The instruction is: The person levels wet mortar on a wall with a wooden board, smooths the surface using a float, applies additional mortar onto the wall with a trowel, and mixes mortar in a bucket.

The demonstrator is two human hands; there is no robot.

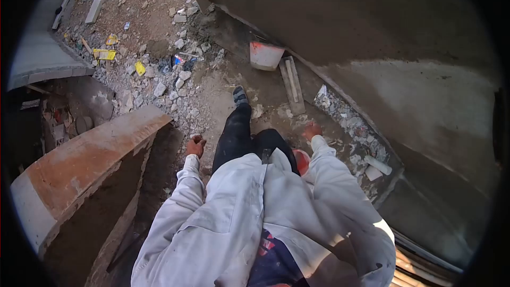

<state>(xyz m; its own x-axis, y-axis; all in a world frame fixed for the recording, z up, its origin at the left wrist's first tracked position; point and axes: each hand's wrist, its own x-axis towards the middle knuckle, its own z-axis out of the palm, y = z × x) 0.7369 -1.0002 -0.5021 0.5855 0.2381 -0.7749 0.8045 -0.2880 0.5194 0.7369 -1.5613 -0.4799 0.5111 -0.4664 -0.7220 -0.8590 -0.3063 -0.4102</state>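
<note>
My left hand (196, 145) hangs beside my left thigh with its fingers curled in; nothing shows in it. Forward of my right hip is my right hand (312, 130), its fingers closed. What they hold, if anything, is hidden. Between my right leg and right sleeve shows part of a red and whitish bucket-like container (302, 162). I cannot tell whether it hangs from that hand or stands on the floor. One striped shoe (240, 95) is stretched out ahead on the dusty ground.
A whitish, red-stained tub (266, 56) stands against the right wall, beside a wooden plank (292, 86). Broken rubble (159, 89) and yellow wrappers (104, 54) litter the ground ahead left. A rough-edged slab (95, 154) juts up at left. A white pipe piece (378, 165) lies right.
</note>
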